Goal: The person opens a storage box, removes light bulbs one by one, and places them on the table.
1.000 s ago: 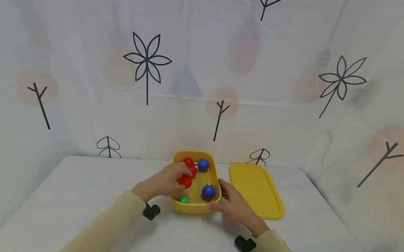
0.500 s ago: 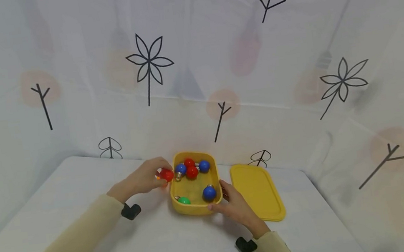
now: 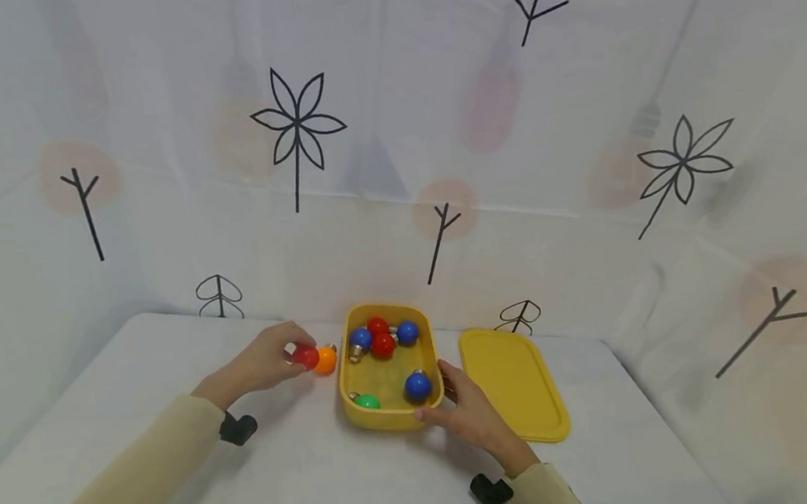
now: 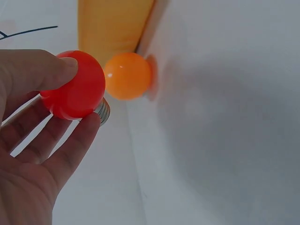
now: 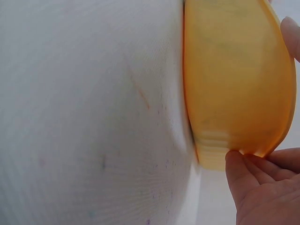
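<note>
My left hand pinches a red light bulb between thumb and fingers, left of the yellow plastic container. In the left wrist view its metal screw base points away from the palm. An orange light bulb lies on the table between that hand and the container. My right hand holds the container's near right corner, thumb at the near rim and fingertips against the side wall, as the right wrist view shows. Inside the container lie two red bulbs, several blue bulbs and a green bulb.
A flat yellow lid lies on the table just right of the container. White cloth covers the table, and a printed cloth backdrop rises behind its far edge.
My left hand has lifted the red bulb out of the container and carried it left. The orange bulb now shows on the table beside the container. My right hand has stayed at the corner.
</note>
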{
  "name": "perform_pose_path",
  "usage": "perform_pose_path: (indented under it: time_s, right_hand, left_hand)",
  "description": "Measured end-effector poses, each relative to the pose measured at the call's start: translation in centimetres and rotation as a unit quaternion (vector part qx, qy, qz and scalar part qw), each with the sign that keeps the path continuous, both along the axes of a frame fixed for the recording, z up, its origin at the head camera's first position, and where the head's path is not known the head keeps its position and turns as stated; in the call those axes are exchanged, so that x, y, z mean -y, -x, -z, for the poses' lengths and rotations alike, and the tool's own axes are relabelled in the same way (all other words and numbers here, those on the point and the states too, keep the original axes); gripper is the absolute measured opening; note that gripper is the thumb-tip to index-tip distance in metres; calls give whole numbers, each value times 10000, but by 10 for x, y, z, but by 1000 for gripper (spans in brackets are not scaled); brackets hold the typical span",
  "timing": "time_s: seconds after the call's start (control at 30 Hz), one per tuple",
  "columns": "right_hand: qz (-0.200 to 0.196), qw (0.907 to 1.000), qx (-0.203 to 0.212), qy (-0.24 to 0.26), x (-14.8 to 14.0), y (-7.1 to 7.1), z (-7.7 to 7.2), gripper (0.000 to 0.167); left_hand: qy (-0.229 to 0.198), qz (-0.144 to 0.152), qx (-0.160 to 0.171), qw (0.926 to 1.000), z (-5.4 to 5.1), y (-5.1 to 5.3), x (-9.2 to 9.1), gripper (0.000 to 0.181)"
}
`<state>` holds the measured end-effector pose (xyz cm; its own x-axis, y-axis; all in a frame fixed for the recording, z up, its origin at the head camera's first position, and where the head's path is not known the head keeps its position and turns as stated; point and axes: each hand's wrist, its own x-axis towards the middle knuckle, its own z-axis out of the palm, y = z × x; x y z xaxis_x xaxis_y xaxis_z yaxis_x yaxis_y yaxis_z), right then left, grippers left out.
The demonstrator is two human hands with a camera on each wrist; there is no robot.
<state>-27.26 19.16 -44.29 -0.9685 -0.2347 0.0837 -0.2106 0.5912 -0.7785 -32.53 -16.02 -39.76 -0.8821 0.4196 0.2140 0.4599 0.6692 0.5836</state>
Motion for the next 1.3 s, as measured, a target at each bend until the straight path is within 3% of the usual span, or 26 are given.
perform_pose_path:
  time_s: [0.3, 0.5, 0.97, 1.3]
  right_hand:
    - [16, 10000, 8, -5, 1, 1, 1, 104]
    - [-24, 10000, -1, 29, 1, 1, 1, 105]
    - [-27, 9999, 99, 42, 1, 0, 0, 105]
    - [-55, 10000, -21, -16, -1, 0, 0, 103]
  left_hand:
    - [-28, -370, 455, 9983, 15, 11, 6, 35]
    - [-29, -378, 588, 9975, 24, 19, 7, 36]
    - [168, -393, 602, 9973, 30, 30, 7, 36]
    - [200, -521, 751, 9956, 30, 30, 4, 35]
